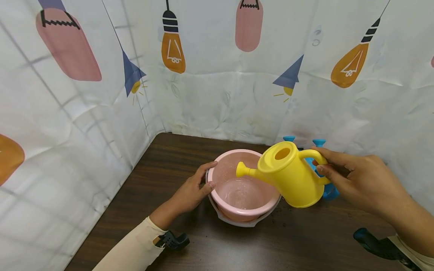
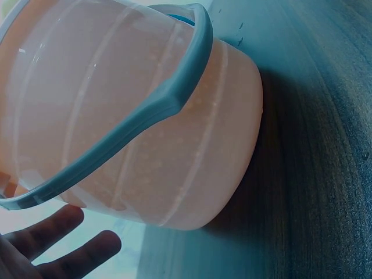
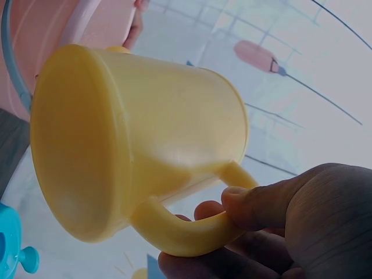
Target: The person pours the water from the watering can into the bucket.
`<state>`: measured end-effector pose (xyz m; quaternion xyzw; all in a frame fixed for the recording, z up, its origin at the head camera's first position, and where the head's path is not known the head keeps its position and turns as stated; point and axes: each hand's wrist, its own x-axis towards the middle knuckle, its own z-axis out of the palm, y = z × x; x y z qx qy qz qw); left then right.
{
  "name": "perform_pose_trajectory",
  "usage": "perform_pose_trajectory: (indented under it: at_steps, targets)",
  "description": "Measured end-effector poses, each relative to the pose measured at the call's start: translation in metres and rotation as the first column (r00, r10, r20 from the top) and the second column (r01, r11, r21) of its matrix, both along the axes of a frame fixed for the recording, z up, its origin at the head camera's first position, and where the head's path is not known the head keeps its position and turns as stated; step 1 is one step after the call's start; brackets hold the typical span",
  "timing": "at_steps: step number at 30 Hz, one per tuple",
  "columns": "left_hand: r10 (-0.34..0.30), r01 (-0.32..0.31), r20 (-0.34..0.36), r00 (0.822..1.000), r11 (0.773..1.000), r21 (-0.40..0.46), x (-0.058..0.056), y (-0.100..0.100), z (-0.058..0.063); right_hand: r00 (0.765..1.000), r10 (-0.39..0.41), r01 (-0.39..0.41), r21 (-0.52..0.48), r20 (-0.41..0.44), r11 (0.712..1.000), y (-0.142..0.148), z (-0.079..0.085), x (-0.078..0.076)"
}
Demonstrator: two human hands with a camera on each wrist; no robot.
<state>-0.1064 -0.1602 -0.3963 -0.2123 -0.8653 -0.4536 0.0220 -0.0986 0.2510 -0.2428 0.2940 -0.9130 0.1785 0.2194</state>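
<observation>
A yellow watering can [image 1: 300, 180] is tilted over the right side of a pink bucket [image 1: 241, 212], its spout [image 1: 245, 170] pointing into the opening. The right hand [image 1: 362, 180] grips the can's looped handle [image 3: 186, 235] between thumb and fingers. On the bucket's left rim, the left hand [image 1: 193, 192] holds on with thumb and fingertips. Two of its fingers [image 2: 81, 256] stand off the bucket wall in the left wrist view. A grey-white carrying handle [image 2: 136, 125] hangs down round the bucket's side. Wet-looking marks show on the bucket's inner floor.
Behind the yellow can stands a bright blue object [image 1: 330, 192], mostly hidden, with two flared blue tops [image 1: 318, 142] rising near the wall. The dark wood table [image 1: 183, 154] has small drops beside the bucket. A patterned white curtain [image 1: 217, 101] borders the table's back and left.
</observation>
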Motion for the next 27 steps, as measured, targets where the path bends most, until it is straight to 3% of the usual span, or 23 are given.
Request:
perform_pose_trajectory:
  at_steps: [27]
  targets:
    - [-0.002, 0.002, 0.007, 1.000, 1.000, -0.013, -0.0004, -0.0007, 0.0000, 1.000, -0.016, 0.016, 0.002, 0.023, 1.000, -0.0025, 0.0027, -0.0019]
